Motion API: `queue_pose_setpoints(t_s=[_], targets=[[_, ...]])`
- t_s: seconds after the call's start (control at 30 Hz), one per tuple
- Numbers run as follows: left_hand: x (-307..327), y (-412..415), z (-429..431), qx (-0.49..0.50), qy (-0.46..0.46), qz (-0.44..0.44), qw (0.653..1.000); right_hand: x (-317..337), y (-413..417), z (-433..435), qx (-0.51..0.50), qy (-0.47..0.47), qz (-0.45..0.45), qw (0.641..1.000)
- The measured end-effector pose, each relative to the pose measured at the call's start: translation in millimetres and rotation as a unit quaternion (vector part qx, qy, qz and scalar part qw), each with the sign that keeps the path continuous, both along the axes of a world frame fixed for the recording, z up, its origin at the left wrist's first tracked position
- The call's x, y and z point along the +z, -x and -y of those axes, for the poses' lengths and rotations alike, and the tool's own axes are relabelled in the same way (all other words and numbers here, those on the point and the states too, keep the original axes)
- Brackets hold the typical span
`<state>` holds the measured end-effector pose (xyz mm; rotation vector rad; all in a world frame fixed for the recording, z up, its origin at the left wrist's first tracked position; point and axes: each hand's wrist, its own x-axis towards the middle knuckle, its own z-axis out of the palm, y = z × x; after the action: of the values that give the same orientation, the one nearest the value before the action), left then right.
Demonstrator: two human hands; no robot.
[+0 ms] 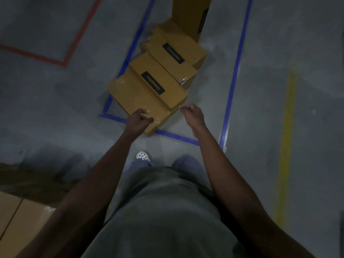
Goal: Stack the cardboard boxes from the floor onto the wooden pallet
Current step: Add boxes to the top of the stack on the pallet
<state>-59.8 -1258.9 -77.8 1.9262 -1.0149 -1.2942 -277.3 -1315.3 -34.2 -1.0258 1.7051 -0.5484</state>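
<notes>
Several tan cardboard boxes lie in an overlapping row on the grey floor, inside a blue taped rectangle. The nearest box is the lowest, with a box bearing a black label partly on top of it and another labelled box behind. A tall box stands at the far end. My left hand reaches over the near corner of the nearest box, fingers curled, touching or just above it. My right hand hovers to the right of the row, fingers loosely curled, holding nothing.
Boxes stacked at the bottom left sit over a dark wooden surface. Blue tape frames the box area, red tape marks the far left, and a yellow line runs on the right. My white shoe stands near the tape.
</notes>
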Motion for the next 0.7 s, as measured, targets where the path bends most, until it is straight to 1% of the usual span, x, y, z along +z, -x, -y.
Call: queue_pose_setpoints(t_s=[0.13, 0.23, 0.37, 0.43, 0.53, 0.57, 0.63, 0.7], targets=[[-15.5, 0.6, 80.5, -0.017, -0.014, -0.008, 1.0, -22.4, -0.7, 93.1, 0.039, -0.002, -0.034, 0.999], [-68.7, -0.2, 143.5, 0.04, -0.045, -0.027, 0.998, -81.4, -1.1, 178.1, 0.095, -0.007, -0.08, 0.992], [-187.4, 11.7, 223.1, 0.154, -0.084, -0.077, 0.981, -209.2, -1.5, 292.2, 0.133, 0.001, -0.126, 0.983], [-261.3, 22.7, 261.8, 0.168, -0.087, -0.063, 0.98, -284.8, -3.4, 344.7, 0.136, 0.0, -0.148, 0.98], [-367.3, 52.0, 300.7, 0.169, -0.099, -0.047, 0.979, -398.5, -2.2, 398.4, 0.147, -0.004, -0.197, 0.969], [-400.2, 63.5, 310.1, 0.189, -0.097, -0.063, 0.975, -432.5, -2.0, 410.4, 0.157, -0.021, -0.226, 0.961], [-452.8, 85.7, 324.4, 0.249, -0.073, -0.133, 0.957, -488.8, 0.8, 422.9, 0.163, -0.082, -0.285, 0.941], [-487.1, 108.0, 331.8, 0.3, -0.06, -0.186, 0.934, -524.4, 6.7, 422.9, 0.173, -0.14, -0.284, 0.933]])
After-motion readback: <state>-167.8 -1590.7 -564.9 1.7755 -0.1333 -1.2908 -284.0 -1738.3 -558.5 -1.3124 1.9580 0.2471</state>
